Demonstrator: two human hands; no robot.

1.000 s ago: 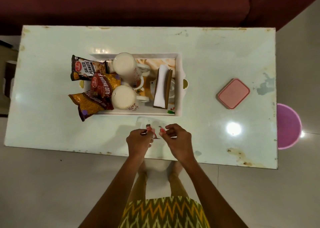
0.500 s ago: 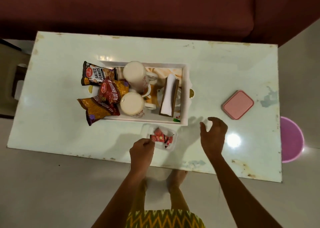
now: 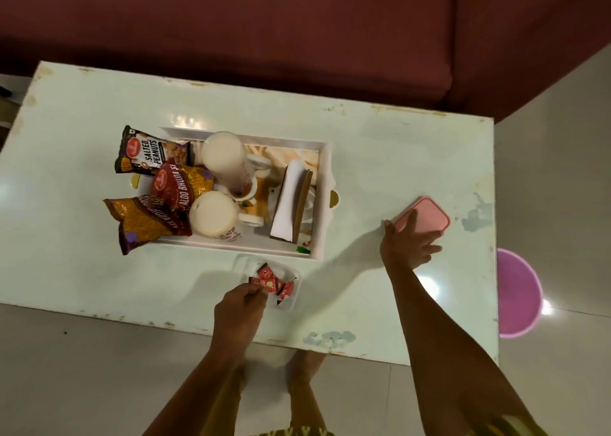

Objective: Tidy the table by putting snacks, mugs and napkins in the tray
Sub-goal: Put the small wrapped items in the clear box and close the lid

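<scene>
Left hand (image 3: 239, 303) steadies the clear tub (image 3: 285, 298) of red sweets (image 3: 269, 280) at lower centre, fingertips pinched at its near rim. Right hand (image 3: 408, 245), at right, lies spread on the pink lid (image 3: 429, 215), not yet closed round it, probably to cap the tub. Tub sits on the counter (image 3: 396, 158) just below the tray (image 3: 325, 184).

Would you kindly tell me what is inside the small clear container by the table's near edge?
The clear container holds several red-wrapped sweets. The left hand covers its near-left corner, so anything there is hidden.
</scene>
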